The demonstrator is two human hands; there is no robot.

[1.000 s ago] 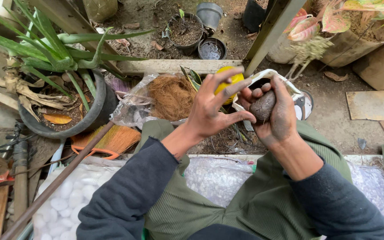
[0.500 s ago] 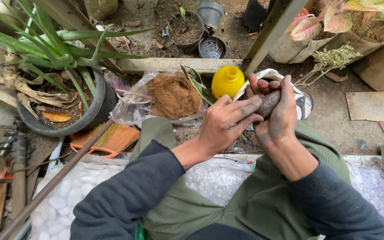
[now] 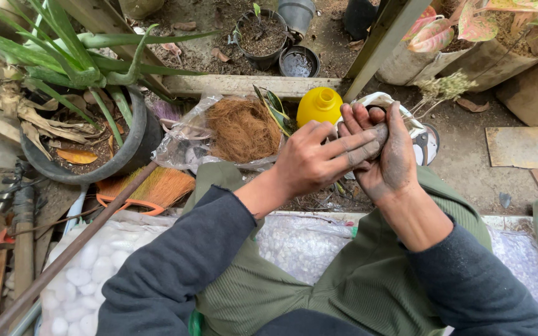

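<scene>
Cupped right hand (image 3: pixel 396 158) closed round dark damp soil lump (image 3: pixel 378 134), left hand (image 3: pixel 319 158) fingers pressed flat across it to pack it, yellow plastic bottle (image 3: pixel 320 106) just beyond.

Place: a home garden or backyard potting spot, outdoors.
Ground: bare soil (image 3: pixel 468 155) with dry leaves and scattered debris.
Plants: a spiky green plant (image 3: pixel 63 56) in a dark round pot (image 3: pixel 129 149); pink-and-green leaves (image 3: pixel 468 18) at the top right.
Pots: a small black pot of earth (image 3: pixel 263 37), an empty black pot (image 3: pixel 299 62), a grey bucket (image 3: pixel 296 12).
Potting stuff: coconut fibre (image 3: pixel 243 127) in a clear bag; a sack of white pebbles (image 3: pixel 88 274).
Tools: an orange hand broom (image 3: pixel 151 186), a rusty rod (image 3: pixel 63 255).
Odds: wooden planks (image 3: pixel 244 86), a yellow bottle (image 3: pixel 320 106), flat slabs (image 3: pixel 524 146).
</scene>
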